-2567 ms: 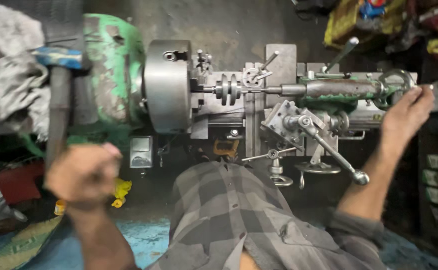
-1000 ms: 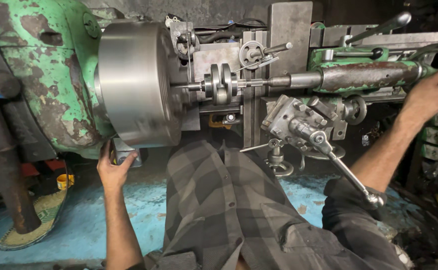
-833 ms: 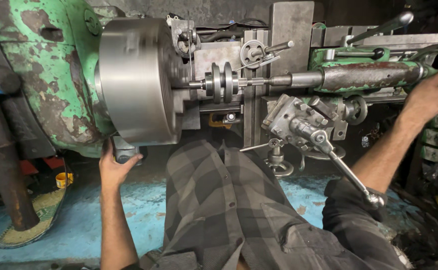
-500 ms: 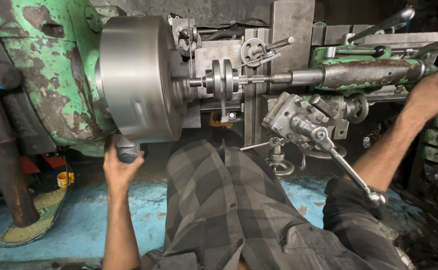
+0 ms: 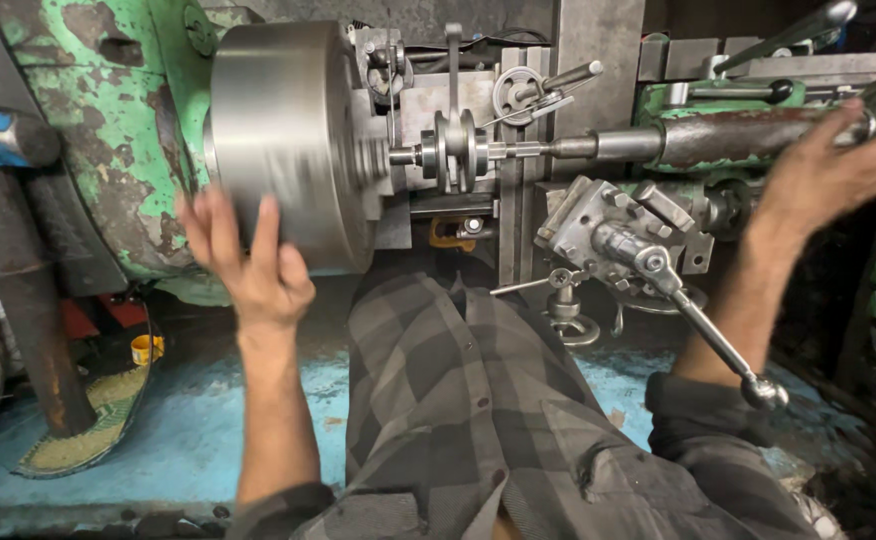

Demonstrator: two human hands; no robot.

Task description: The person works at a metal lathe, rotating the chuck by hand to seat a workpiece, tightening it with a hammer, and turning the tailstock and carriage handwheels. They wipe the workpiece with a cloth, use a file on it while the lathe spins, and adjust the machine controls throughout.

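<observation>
Two bare hands work at an old green lathe, seen from above the person's checked shirt. The left hand (image 5: 253, 265) is open, fingers spread, its palm laid flat against the lower front of the big grey chuck (image 5: 288, 140), which looks blurred as if turning; it grips nothing. Just past that hand's fingertips, toward the other hand, a small flanged metal workpiece (image 5: 455, 150) sits held between the chuck and the tailstock spindle (image 5: 658, 143). The right hand (image 5: 838, 165) is loosely open, fingers curved over the far end of the tailstock, near its handwheel; whether it grips anything there cannot be told. Below and inward of the right hand stands the tool post (image 5: 613, 225), with a long ball-ended lever (image 5: 718, 345) slanting down toward the person. To do this well, the left palm should stay flat on the smooth rim, clear of the jaws, pressing lightly and evenly, while the right hand keeps the tailstock steady.
</observation>
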